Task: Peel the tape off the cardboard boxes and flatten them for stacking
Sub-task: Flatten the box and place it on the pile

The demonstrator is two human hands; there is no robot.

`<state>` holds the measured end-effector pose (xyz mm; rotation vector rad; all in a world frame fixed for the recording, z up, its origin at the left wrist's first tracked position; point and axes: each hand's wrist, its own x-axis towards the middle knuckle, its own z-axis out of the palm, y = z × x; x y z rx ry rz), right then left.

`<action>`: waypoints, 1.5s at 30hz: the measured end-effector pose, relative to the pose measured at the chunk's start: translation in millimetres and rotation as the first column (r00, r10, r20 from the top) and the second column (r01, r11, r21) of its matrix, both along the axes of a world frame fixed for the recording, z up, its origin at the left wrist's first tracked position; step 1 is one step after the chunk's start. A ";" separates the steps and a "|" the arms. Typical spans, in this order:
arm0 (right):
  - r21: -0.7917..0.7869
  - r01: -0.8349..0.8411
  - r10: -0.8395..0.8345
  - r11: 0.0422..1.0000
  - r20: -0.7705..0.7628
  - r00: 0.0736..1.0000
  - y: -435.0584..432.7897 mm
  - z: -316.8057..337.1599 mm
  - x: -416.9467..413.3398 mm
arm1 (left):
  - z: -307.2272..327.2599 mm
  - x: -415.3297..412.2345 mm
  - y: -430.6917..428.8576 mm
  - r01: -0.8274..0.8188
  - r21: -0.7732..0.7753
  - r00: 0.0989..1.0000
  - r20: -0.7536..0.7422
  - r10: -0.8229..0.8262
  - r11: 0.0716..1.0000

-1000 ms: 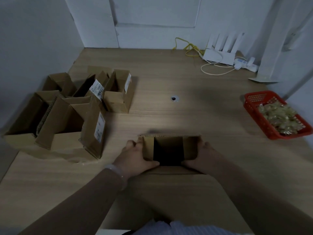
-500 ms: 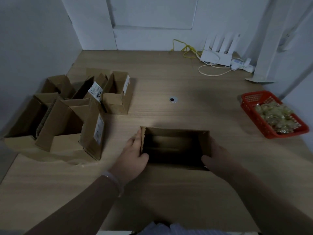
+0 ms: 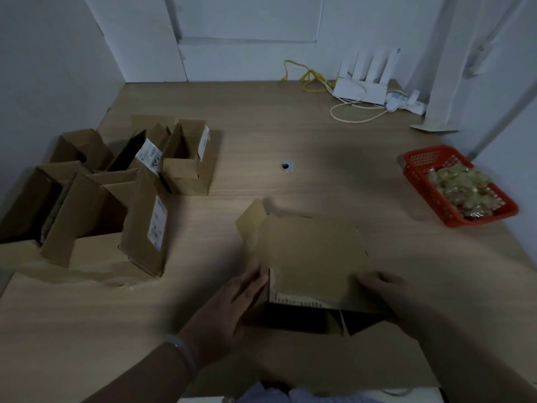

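Cardboard box (image 3: 313,251) is held tilted low over the wooden surface (image 3: 334,175), just in front of the person. The left hand (image 3: 232,309) presses fairly straight fingers against its left side. The right hand (image 3: 389,295), blurred, grips its near right edge. Other opened boxes (image 3: 96,199) stand at left.

A person is wearing a pale, smooth bangle (image 3: 182,354) around the left wrist, just behind the left hand (image 3: 229,312). Both forearms are showing bare, from that hand and the right hand (image 3: 389,298) back to the frame's edge. Light bluish-white fabric (image 3: 270,395) of a garment is peeking in at the bottom, its details blurring in dim light.
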<state>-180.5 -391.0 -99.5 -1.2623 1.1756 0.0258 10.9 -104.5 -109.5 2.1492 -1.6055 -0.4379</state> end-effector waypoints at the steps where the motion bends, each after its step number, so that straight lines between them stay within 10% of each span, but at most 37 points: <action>1: -0.010 -0.011 0.011 1.000 -0.007 1.000 2.5 -2.7 -0.7 | -4.1 -2.8 1.9 -0.002 0.013 1.000 -0.007 0.002 1.000; 12: -0.246 -0.069 0.042 0.967 -0.111 0.993 8.1 -29.3 -15.3 | -31.6 -13.9 -40.5 -0.280 0.229 0.908 -0.251 0.335 0.932; 19: -0.221 -0.010 0.021 0.975 0.048 0.999 5.6 -34.7 -29.0 | -34.6 8.7 -60.1 -0.543 0.377 0.391 -0.677 0.623 0.750; 24: -0.248 -0.008 0.038 0.969 0.117 0.992 1.6 -24.8 -24.2 | -26.6 26.5 -58.5 -0.643 0.350 0.279 -0.721 0.634 0.682; 34: -0.114 -0.073 0.078 0.991 0.041 0.996 -11.7 -25.0 -11.7 | -19.8 6.7 -67.1 -0.759 0.128 0.477 -0.558 0.679 0.638; 45: -0.030 0.330 -0.284 0.944 0.438 0.853 -54.2 31.2 32.8 | 39.5 12.9 -61.2 -0.649 -0.272 0.760 -0.262 0.594 0.710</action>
